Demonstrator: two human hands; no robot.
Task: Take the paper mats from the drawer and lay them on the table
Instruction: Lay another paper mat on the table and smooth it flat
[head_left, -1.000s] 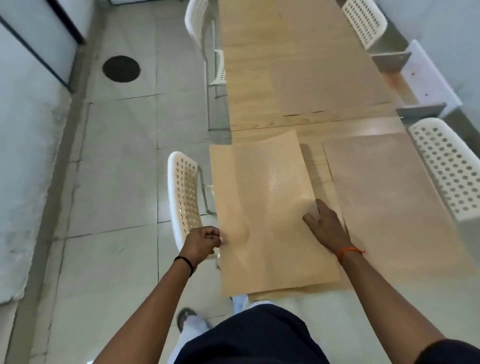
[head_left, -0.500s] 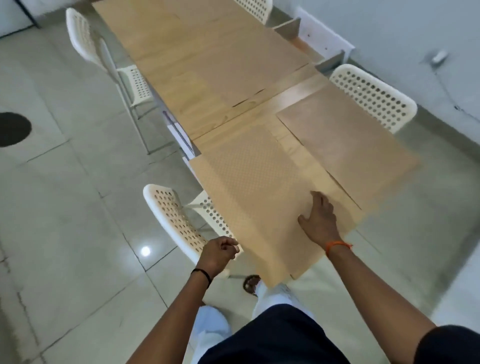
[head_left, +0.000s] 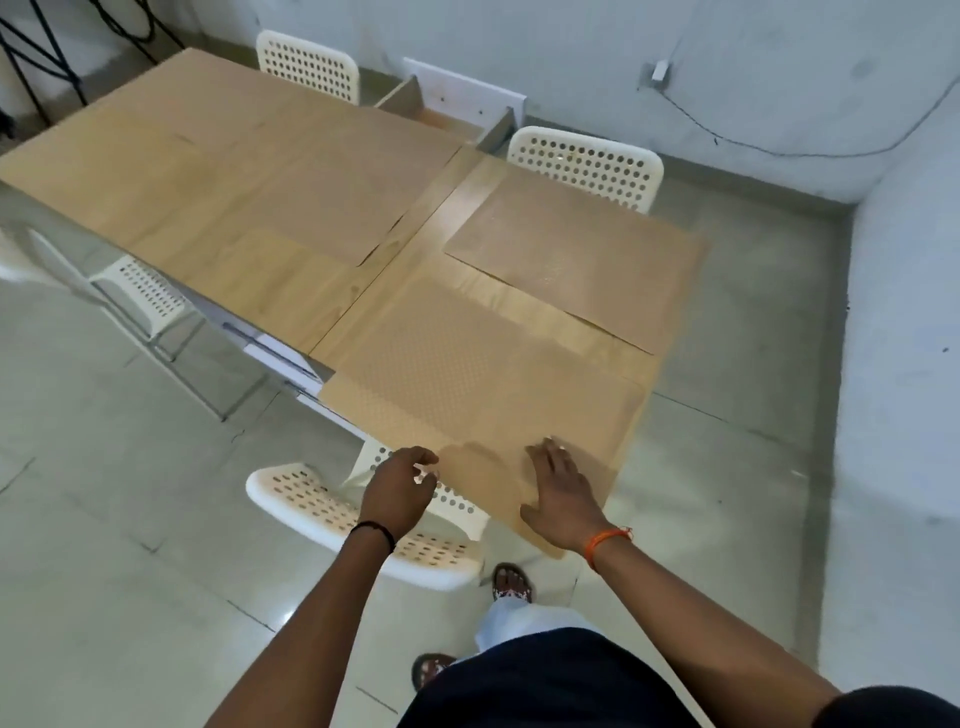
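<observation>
Flat under the right hand (head_left: 563, 488) lies the paper mat (head_left: 467, 379); left hand's (head_left: 397, 491) loosely curled fingers (head_left: 423, 460) hover beside its edge.

1. We see a long wooden bench (head_left: 249, 270), its top in two sections with a seam across it.
2. Directly on it lie brown paper mats: the nearest mat (head_left: 483, 384), a mat beside it (head_left: 582, 254), and a mat past the seam (head_left: 311, 208).

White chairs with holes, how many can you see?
4. One at the table's far side, one by the open drawer, one on the left, one nearest the person. More may be hidden.
</observation>
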